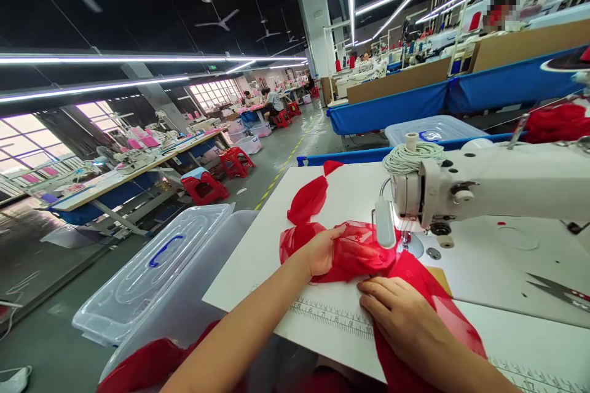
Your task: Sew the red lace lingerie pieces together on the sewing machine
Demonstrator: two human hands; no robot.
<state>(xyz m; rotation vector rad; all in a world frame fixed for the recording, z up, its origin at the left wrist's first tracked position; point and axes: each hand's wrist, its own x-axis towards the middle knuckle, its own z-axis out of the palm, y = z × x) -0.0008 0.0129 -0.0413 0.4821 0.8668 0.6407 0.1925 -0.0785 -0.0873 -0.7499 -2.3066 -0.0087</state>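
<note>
A sheer red fabric (pixel 359 267) lies bunched on the white sewing table, by the needle area of a white sewing machine (pixel 498 181). My left hand (pixel 325 252) grips it left of the needle, thumb on top and fingers showing faintly through the cloth. Closer to the table's front edge, my right hand (pixel 391 304) has its fingers together, pinching the fabric's near edge. From there the red cloth runs down over the front edge. The presser foot (pixel 405 239) is partly hidden by fabric and a small white lamp (pixel 385 224).
Scissors (pixel 560 291) lie at the right on the table. A printed ruler (pixel 332 317) runs along the front edge. Left of the table stands a clear plastic bin (pixel 184 295) with its lid (pixel 157 270). Red stools (pixel 205 187) and other sewing tables are beyond.
</note>
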